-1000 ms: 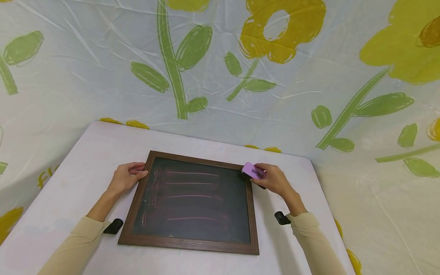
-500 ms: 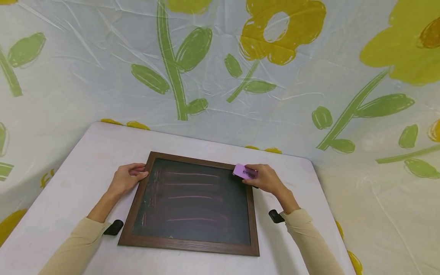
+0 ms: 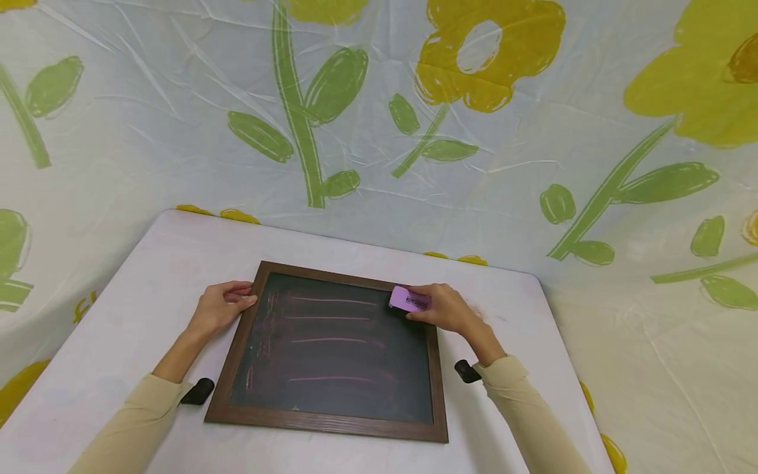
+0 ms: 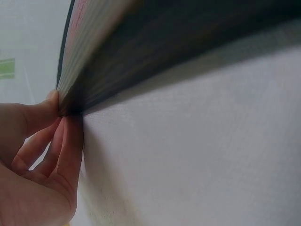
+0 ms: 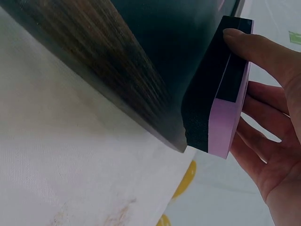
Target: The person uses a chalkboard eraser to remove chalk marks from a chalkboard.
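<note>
A small chalkboard (image 3: 331, 361) in a brown wooden frame bears several faint pink chalk lines, with smudges along its left side. At the upper left, my left hand (image 3: 216, 309) pinches the frame; in the left wrist view its thumb lies at the frame's face and the fingers (image 4: 70, 141) at the edge behind. My right hand (image 3: 447, 309) holds a purple board eraser (image 3: 407, 299) at the board's top right corner. The right wrist view shows the eraser's black felt (image 5: 202, 94) facing the board, the thumb on one side and the fingers on the other.
The board lies on a white table (image 3: 195, 257) that reaches back to a hanging cloth (image 3: 379, 204) printed with yellow flowers. Black wrist cameras sit by the left sleeve (image 3: 142, 408) and the right sleeve (image 3: 509, 375). Reddish smudges mark the tabletop near the right hand.
My right hand has moved left with the eraser, from the frame's right edge onto the board's upper right corner. The left hand stays on the frame.
</note>
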`<state>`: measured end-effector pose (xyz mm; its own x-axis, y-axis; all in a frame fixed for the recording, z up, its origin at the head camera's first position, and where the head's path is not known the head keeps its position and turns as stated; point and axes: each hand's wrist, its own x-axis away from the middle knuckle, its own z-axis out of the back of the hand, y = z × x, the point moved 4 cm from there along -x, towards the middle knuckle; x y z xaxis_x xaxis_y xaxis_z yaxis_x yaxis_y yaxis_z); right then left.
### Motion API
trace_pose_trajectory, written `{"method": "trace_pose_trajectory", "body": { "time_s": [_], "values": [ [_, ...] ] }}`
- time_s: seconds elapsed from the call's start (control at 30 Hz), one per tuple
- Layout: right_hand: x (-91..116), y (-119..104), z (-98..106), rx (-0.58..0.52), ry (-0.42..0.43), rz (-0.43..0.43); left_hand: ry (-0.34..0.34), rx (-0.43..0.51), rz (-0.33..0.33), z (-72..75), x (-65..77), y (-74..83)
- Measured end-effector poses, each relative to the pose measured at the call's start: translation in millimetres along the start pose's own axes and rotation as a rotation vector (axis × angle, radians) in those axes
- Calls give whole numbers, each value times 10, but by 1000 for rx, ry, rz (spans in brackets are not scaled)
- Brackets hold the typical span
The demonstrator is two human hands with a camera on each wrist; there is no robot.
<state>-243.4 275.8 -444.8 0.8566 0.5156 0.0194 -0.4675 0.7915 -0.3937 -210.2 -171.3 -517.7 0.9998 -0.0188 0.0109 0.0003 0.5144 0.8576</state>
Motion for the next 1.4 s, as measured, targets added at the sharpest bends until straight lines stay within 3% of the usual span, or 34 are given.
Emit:
{"method": "trace_pose_trajectory", "body": {
  "time_s": [0.53,1.1,1.4],
  "values": [
    [-88,-104,-182,25,-54,39,-20,29,4,-33,11,22],
    [-218,-246,-192,113,-70,83,-29,4,3,21,9,11],
    [-317,-327,-234,105,-71,118,-27,3,-8,18,2,3]
  ]
}}
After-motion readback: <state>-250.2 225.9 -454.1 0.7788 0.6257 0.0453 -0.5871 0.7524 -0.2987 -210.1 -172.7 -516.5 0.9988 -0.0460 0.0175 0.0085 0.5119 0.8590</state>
